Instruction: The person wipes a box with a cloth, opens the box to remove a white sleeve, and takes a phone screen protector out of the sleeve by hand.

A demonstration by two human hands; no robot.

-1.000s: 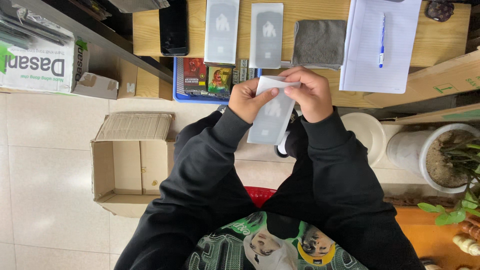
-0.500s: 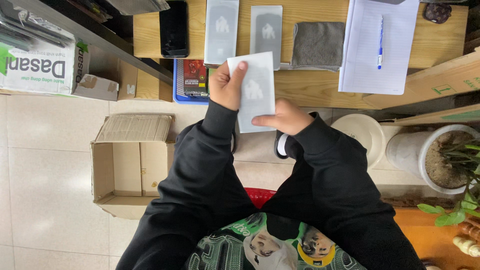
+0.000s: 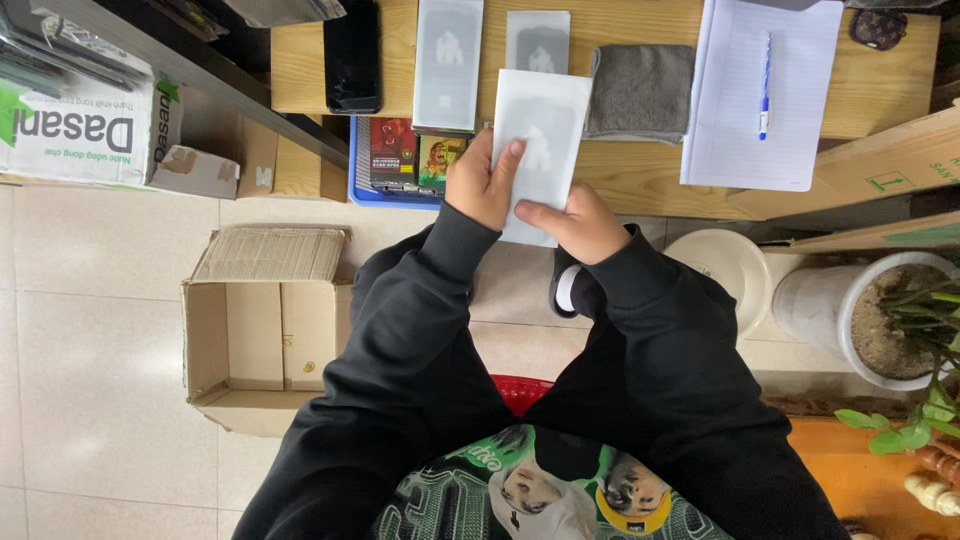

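From the head camera, the person's left hand [image 3: 482, 182] grips the left edge of a flat white packet [image 3: 538, 150], thumb and fingers closed on it, one finger laid across its face. The right hand [image 3: 572, 222] pinches the packet's lower edge, fingers curled tight on it. The packet is held upright above the near edge of a wooden table [image 3: 640, 180], in front of the person's chest, both black sleeves reaching up to it.

On the table behind it lie two more pale packets [image 3: 448, 62] side by side, the right one partly hidden by the held packet. A black phone [image 3: 352, 55] lies left of them, a folded grey cloth [image 3: 640, 92] just to the right. Farther right is a lined notepad [image 3: 765, 95] with a blue pen [image 3: 764, 85] resting on it. A blue tray [image 3: 395, 160] of small colourful boxes sits under the table edge beside the left hand.

On the tiled floor to the left stands an open cardboard box [image 3: 262, 320]. A white plant pot [image 3: 850, 315] stands at the right.
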